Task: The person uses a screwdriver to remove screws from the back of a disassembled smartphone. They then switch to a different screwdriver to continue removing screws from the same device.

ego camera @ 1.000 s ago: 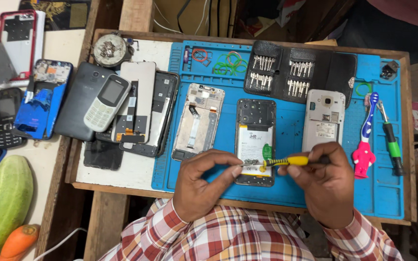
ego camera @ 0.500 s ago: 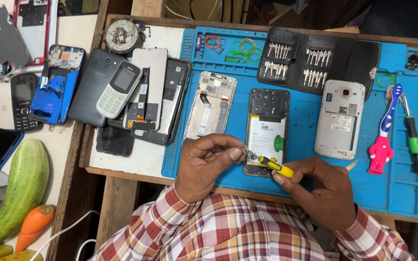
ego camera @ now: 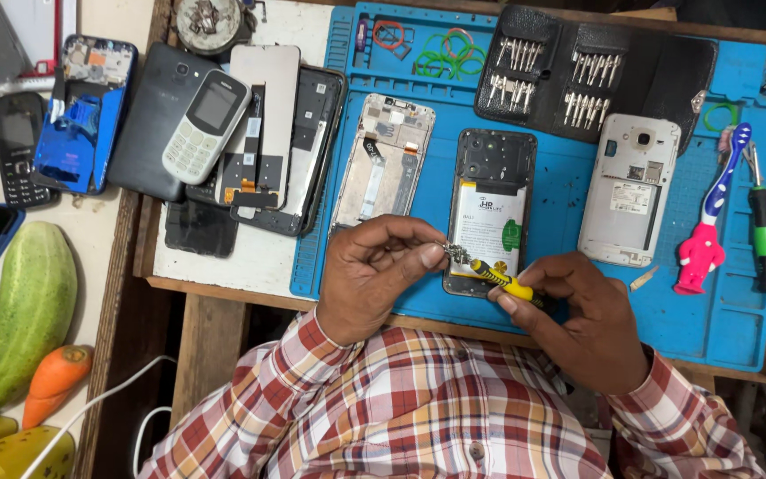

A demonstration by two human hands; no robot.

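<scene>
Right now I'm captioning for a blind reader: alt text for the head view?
A person's right hand holds a yellow screwdriver, its tip pinched by the left hand, over an opened phone on a blue mat with other dismantled phones.

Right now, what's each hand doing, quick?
Left hand: grip closed, pinching the screwdriver at its metal tip.
Right hand: closed around the screwdriver's yellow handle.
</scene>
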